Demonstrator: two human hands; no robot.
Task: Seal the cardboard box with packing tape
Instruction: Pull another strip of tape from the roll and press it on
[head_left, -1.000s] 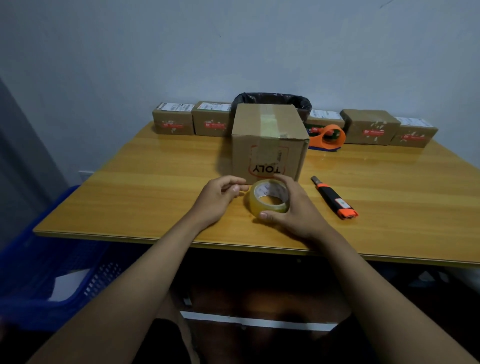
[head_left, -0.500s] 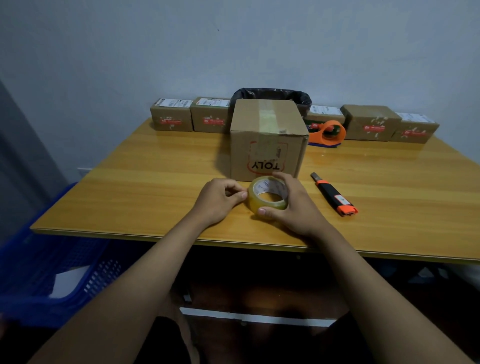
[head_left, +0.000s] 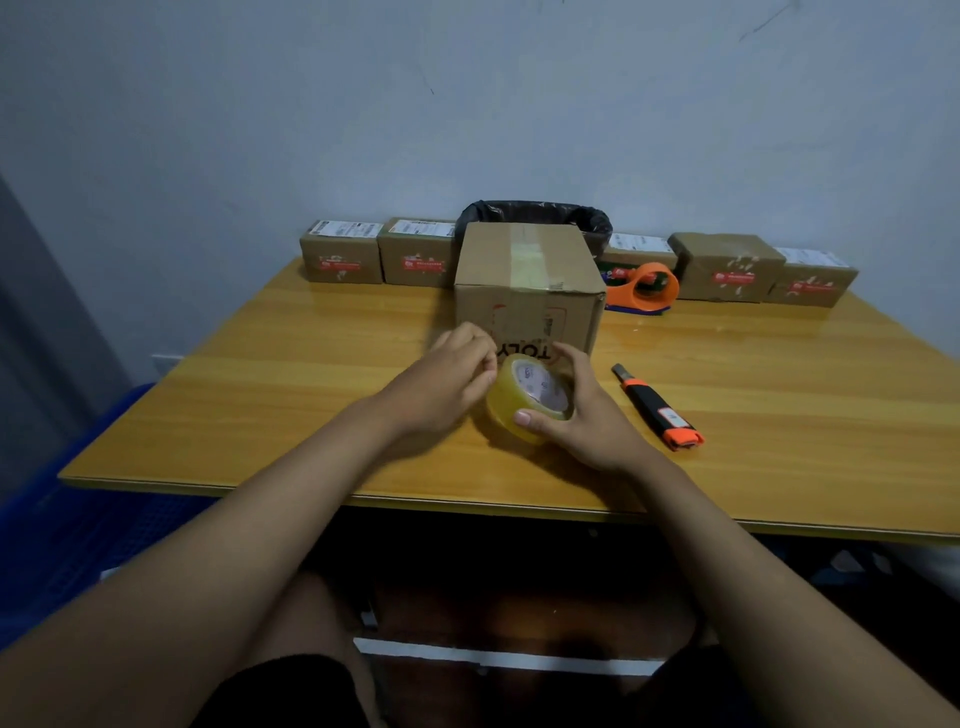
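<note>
A brown cardboard box (head_left: 524, 270) with a strip of tape along its top stands mid-table, its print upside down toward me. Just in front of it my right hand (head_left: 587, 415) grips a roll of clear yellowish packing tape (head_left: 524, 400), tilted up on its edge. My left hand (head_left: 447, 379) is at the roll's left side with fingertips pinched against its outer surface; whether a tape end is caught there I cannot tell.
An orange-and-black utility knife (head_left: 657, 408) lies right of my hands. An orange tape dispenser (head_left: 644, 288) sits behind the box. Several small labelled parcels (head_left: 340, 257) line the wall, with a black-lined bin (head_left: 535, 215). A blue crate (head_left: 67, 519) is beside the wooden table (head_left: 260, 395).
The tape roll has been tipped up from lying nearly flat onto its edge. My left hand's fingers have moved in and up against the roll's side.
</note>
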